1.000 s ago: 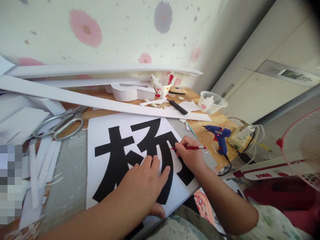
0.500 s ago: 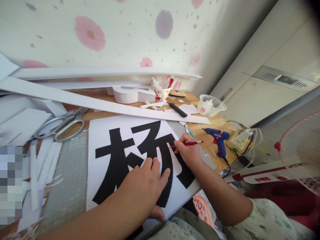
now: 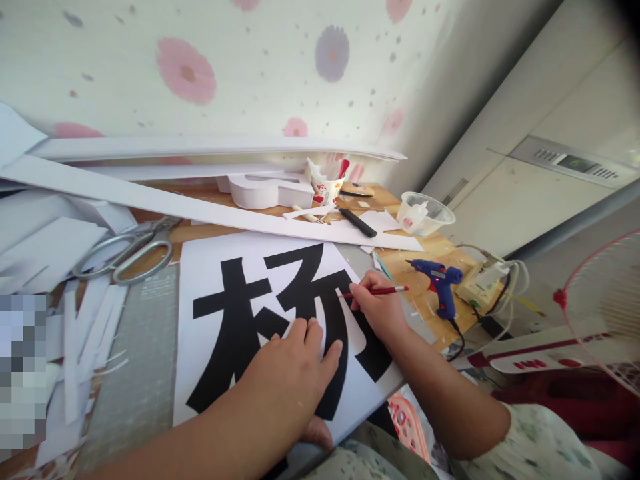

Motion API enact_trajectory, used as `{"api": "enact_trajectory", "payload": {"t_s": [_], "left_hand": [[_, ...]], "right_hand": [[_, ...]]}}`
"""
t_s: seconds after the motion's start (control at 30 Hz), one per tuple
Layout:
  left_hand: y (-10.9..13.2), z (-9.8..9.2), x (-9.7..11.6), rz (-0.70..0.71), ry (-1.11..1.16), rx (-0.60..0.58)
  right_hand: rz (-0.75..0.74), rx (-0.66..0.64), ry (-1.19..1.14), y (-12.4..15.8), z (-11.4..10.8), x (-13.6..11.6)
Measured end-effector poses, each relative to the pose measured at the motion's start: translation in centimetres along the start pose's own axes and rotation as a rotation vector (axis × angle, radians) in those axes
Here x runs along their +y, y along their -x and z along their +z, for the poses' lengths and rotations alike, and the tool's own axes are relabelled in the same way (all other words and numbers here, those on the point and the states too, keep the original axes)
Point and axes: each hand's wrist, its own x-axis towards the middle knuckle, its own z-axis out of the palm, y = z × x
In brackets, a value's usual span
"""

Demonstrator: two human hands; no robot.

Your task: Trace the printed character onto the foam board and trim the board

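Observation:
A white board [image 3: 210,257] bearing a large black Chinese character [image 3: 233,293] lies on a grey cutting mat [image 3: 135,347]. My left hand [image 3: 295,367] rests spread on the board, its fingertips on the lower middle of the character and its thumb near the front edge. In my right hand [image 3: 377,307] is a red pencil [image 3: 390,290], gripped between thumb and fingers. The pencil's tip meets the upper right part of the character, at the edge of a black stroke.
Large scissors [image 3: 135,250] and white strips [image 3: 95,327] lie at the left. Behind the board are a long white strip [image 3: 210,213], a black-handled knife [image 3: 357,222], a paper cup [image 3: 327,187] and a clear plastic bowl [image 3: 435,217]. A blue glue gun [image 3: 443,283] stands at the right.
The whole view has shifted slightly, with everything a little lower and to the right. Both hands keep nearly the same place on the board, and the pencil is still held.

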Motion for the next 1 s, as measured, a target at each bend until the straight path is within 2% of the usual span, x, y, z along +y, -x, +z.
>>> {"api": "enact_trajectory", "payload": {"t_s": [0.13, 0.3, 0.53, 0.7, 0.87, 1.0], "left_hand": [[0.0, 0.2, -0.1, -0.008, -0.001, 0.021], [0.1, 0.2, -0.1, 0.004, 0.012, 0.03], [-0.2, 0.7, -0.1, 0.003, 0.018, 0.031], [-0.1, 0.8, -0.1, 0.007, 0.024, 0.047], [-0.1, 1.1, -0.2, 0.01, 0.014, 0.061], [-0.1, 1.2, -0.2, 0.007, 0.013, 0.055]], "right_hand": [[-0.007, -0.012, 0.021, 0.0, 0.0, -0.2], [0.089, 0.007, -0.086, -0.4, 0.2, 0.2], [0.008, -0.007, -0.007, -1.3, 0.6, -0.1], [0.019, -0.015, 0.02, -1.2, 0.7, -0.2], [-0.054, -0.011, 0.098, -1.3, 0.7, 0.0], [0.025, 0.001, -0.03, -1.2, 0.7, 0.2]]}}
